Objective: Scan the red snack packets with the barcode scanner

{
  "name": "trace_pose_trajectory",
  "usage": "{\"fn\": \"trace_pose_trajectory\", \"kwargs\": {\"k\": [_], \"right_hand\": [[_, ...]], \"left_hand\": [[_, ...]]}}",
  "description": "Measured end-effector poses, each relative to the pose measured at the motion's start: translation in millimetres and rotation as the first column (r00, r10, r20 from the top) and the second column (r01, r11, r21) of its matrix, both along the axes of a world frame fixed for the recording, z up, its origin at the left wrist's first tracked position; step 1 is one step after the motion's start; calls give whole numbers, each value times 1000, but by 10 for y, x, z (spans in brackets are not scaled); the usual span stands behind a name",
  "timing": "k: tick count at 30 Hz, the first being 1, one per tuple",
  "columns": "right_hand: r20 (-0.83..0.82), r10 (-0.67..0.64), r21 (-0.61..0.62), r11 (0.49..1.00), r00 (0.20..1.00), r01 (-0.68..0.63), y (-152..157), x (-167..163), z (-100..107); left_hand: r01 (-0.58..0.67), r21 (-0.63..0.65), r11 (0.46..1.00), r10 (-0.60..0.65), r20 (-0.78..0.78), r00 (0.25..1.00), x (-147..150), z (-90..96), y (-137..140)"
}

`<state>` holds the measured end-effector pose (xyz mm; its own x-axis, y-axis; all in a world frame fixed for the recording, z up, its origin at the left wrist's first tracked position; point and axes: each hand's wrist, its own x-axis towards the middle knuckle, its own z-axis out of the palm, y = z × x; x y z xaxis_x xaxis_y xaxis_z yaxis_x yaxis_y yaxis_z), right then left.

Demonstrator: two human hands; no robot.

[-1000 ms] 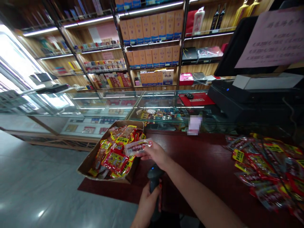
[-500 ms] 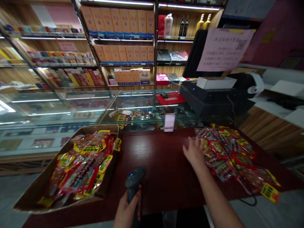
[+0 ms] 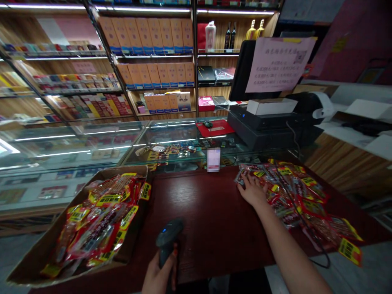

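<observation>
My left hand (image 3: 161,267) is wrapped round the grip of a dark barcode scanner (image 3: 169,234), which shows a small blue light. Over the left edge of a heap of snack packets (image 3: 284,188), my right hand (image 3: 253,191) lies with fingers spread, touching a clear-and-red packet (image 3: 245,168) near its fingertips. The packets are red and clear with yellow labels. To the left, an open cardboard box (image 3: 139,212) holds more of the same packets.
A dark red tabletop (image 3: 196,212) lies between box and heap. A black cable (image 3: 294,200) runs across the heap. Behind are a small upright card (image 3: 213,159), a glass display counter (image 3: 107,134), and a monitor (image 3: 241,73) with a paper sheet.
A packet by my right fingertips now sticks out to the left of the heap, and the hand is lower against the packets. The scanner stays in my left hand; the view has shifted slightly.
</observation>
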<state>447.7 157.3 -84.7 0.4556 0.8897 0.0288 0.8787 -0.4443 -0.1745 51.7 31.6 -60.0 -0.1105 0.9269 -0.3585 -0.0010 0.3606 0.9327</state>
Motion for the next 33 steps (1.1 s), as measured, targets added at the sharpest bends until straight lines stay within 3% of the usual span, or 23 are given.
{"fn": "trace_pose_trajectory", "kwargs": {"k": [6,11,15,17,20,24,27,28,29,31,33], "right_hand": [[-83,232,71,971,969,-227,-309,-415,-21],[-125,165,168,975,978,-143,-193,-529,86],[-170,96,83,993,981,-83,172,-499,261],[-317,72,101,994,946,-42,325,-507,330],[-651,125,237,970,749,44,373,-615,362],[-841,237,328,938,487,109,54,-977,258],[-967,252,251,910,40,331,-256,-1309,127],[-965,249,197,899,-86,390,-329,-1403,86],[-957,245,160,890,-153,427,-379,-1481,50],[-959,246,150,861,-140,486,-422,-1577,0],[-964,266,221,837,-19,500,-421,-1603,-20]], "left_hand": [[49,-32,998,-49,-9,999,-14,-27,18],[56,-30,998,-56,-17,998,-26,21,14],[85,-21,996,-86,-22,996,-46,-8,-4],[81,-16,997,-81,-18,997,-53,-41,-4],[61,1,998,-61,4,998,-56,-78,-1],[44,-15,999,-43,23,999,-49,-75,-12],[38,-43,998,-36,30,999,-44,-68,-25],[36,-50,998,-34,33,999,-43,-72,-26],[34,-53,998,-32,34,999,-43,-79,-26],[40,-51,998,-38,30,999,-46,-98,-21],[49,-51,997,-48,23,999,-49,-107,-16]]}}
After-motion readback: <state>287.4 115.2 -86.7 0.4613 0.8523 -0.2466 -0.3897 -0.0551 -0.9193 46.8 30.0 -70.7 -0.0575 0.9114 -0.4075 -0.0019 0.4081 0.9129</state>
